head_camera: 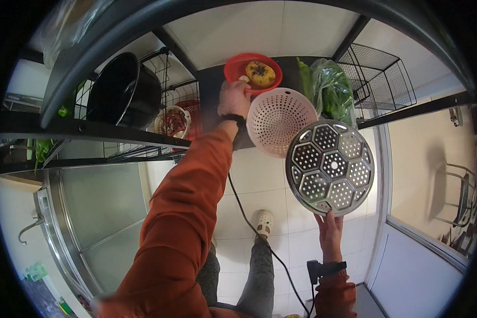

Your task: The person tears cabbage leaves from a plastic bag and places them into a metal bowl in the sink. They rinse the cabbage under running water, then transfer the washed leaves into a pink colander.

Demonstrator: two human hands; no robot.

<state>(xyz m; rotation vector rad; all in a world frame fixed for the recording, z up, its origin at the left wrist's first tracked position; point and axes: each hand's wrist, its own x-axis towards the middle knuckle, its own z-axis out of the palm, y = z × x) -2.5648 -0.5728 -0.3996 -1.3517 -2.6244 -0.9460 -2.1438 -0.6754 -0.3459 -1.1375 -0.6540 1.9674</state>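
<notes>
My left hand [234,98] is at the near left edge of a red plastic bowl [230,67], its fingers bent over the rim beside a small pale piece; whether they grip anything is hidden. In the bowl lies a yellow potato with dark patches [261,74]. My right hand [330,228] holds a round perforated metal steamer plate [334,165] by its near edge. The plate overlaps the view of a pale pink plastic colander [282,119], which stands close to the red bowl. Green peppers [304,79] and a clear bag of green vegetables [333,93] lie to the right.
A black shelf [288,67] bears these things. Wire baskets stand on both sides [381,79], and a large black pot [123,89] is at the left, near a small basket of dark red items [174,121]. Black frame bars [417,109] cross in front. A black cable [242,210] hangs down.
</notes>
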